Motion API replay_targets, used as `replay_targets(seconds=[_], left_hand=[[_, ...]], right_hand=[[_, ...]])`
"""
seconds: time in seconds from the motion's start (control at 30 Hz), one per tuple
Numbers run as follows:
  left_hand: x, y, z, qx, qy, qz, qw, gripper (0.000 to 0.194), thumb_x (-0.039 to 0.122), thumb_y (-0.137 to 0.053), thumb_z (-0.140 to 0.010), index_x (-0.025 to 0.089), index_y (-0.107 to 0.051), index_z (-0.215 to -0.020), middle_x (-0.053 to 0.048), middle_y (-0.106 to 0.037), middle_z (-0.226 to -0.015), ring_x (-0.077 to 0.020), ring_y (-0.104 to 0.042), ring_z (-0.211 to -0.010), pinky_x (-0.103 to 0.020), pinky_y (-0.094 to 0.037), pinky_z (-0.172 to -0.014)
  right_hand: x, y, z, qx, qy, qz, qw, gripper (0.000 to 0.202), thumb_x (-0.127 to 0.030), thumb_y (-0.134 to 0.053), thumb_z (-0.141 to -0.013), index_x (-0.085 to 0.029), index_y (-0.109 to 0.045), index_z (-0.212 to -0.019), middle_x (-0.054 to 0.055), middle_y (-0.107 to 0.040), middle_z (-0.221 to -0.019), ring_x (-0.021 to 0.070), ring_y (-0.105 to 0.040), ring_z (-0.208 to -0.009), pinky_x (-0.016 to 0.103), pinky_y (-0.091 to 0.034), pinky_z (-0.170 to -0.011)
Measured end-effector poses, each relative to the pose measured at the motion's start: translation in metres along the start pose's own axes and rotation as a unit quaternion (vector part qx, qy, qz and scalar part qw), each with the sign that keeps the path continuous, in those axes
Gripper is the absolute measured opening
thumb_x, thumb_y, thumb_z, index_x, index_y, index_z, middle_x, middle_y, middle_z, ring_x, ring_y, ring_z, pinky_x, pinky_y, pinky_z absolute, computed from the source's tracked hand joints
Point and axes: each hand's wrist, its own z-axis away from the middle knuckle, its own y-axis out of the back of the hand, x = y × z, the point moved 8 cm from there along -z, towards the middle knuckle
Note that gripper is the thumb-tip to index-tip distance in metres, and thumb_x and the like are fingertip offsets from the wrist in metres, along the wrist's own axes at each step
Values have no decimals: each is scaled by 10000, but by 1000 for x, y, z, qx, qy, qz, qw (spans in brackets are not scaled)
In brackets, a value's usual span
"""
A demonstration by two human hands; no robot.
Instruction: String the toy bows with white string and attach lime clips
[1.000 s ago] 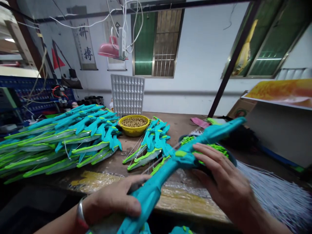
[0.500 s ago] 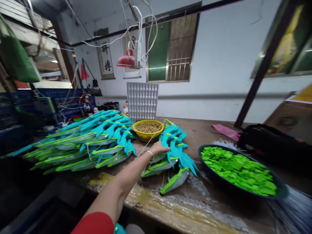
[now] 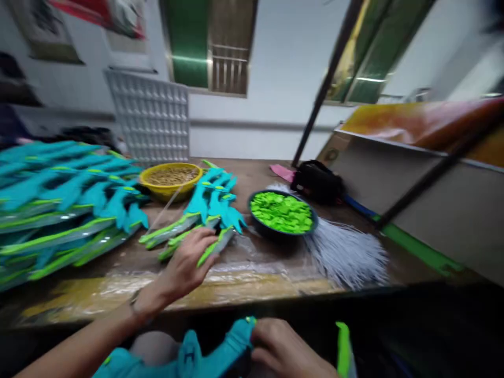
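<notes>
My left hand [image 3: 192, 260] reaches over the table's front edge, fingers curled around the green limb [image 3: 210, 253] of a toy crossbow on a small stack. These teal crossbows [image 3: 220, 207] have lime-edged, clear-wrapped limbs. Low in the view, my right hand [image 3: 281, 344] grips one end of another teal toy crossbow [image 3: 216, 359], lying across my lap. A lime limb [image 3: 343, 346] rises to the right of that hand. Motion blur softens both hands, and the right fingertips are partly hidden.
A larger crossbow pile [image 3: 71, 210] covers the left. Behind stand a yellow bowl [image 3: 149, 191] of small tan rings and a grey moulded tray [image 3: 151, 118]. To the right are a dark basin [image 3: 275, 236] of green pieces, white strings [image 3: 346, 254] and a black bag [image 3: 318, 181].
The view has swung right and down. My left hand has moved from the stack's teal bodies to a front limb. My right hand and the crossbow in it have come into view.
</notes>
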Motion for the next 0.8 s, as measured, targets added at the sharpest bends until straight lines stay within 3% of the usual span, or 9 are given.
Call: replay_targets(seconds=[0.03,0.13,0.27,0.37,0.5,0.63,0.7,0.8], left_hand=[[6,-5,19,-5,-30,8,1000,247,274,-524,-978,162,-639,-1165,-152,-621,-1237,-294,-530,-1221,-469,-403,-1090],[7,-37,78,-116,-29,39,992,228,279,-479,-1003,195,-651,-1125,-123,-664,-1127,-271,-608,-1091,-437,-495,-988],[-18,-76,147,-227,96,38,968,341,418,-459,-1006,211,-665,-1182,-156,-649,-1272,-332,-591,-1219,-498,-483,-1069],[-32,-101,178,-280,153,36,947,496,517,-476,-980,235,-572,-1376,-160,-547,-1462,-389,-465,-1379,-591,-376,-1158],[-19,-123,180,-318,131,44,938,658,549,-517,-956,245,-402,-1529,-146,-433,-1569,-390,-343,-1462,-640,-214,-1211],[3,-139,167,-376,140,28,915,868,314,-679,-836,165,-274,-1589,-196,-386,-1586,-401,-351,-1450,-614,-191,-1218],[10,-142,161,-389,136,17,911,911,226,-660,-795,134,-238,-1597,-220,-460,-1530,-393,-444,-1384,-607,-218,-1202],[10,-138,152,-369,150,28,917,828,239,-589,-820,115,-286,-1580,-224,-574,-1414,-392,-546,-1271,-597,-328,-1132]], right_hand=[[4,4,1,2,-19,0,1000,128,-112,-673,-857,-205,-703,-941,-7,-690,-924,178,-649,-869,243,-483,-804],[16,21,7,46,-88,11,995,74,-169,-634,-905,-175,-703,-931,22,-683,-908,189,-631,-863,254,-443,-759],[23,40,16,90,-104,-4,990,157,-210,-552,-939,-163,-697,-901,37,-690,-875,192,-636,-816,260,-435,-701],[25,57,15,109,-92,-1,990,192,-235,-529,-938,-165,-690,-860,35,-689,-832,189,-631,-778,269,-433,-697],[27,88,14,153,-99,17,983,214,-268,-513,-958,-160,-670,-859,42,-684,-835,192,-620,-790,285,-425,-727],[26,105,19,176,-106,34,978,203,-254,-508,-981,-154,-662,-894,47,-684,-863,186,-621,-802,279,-425,-728],[22,96,24,155,-101,44,982,182,-221,-530,-974,-153,-665,-871,39,-676,-836,180,-617,-783,270,-420,-709],[11,56,35,98,-82,54,990,108,-157,-593,-938,-156,-683,-879,28,-670,-831,176,-619,-779,259,-431,-717]])
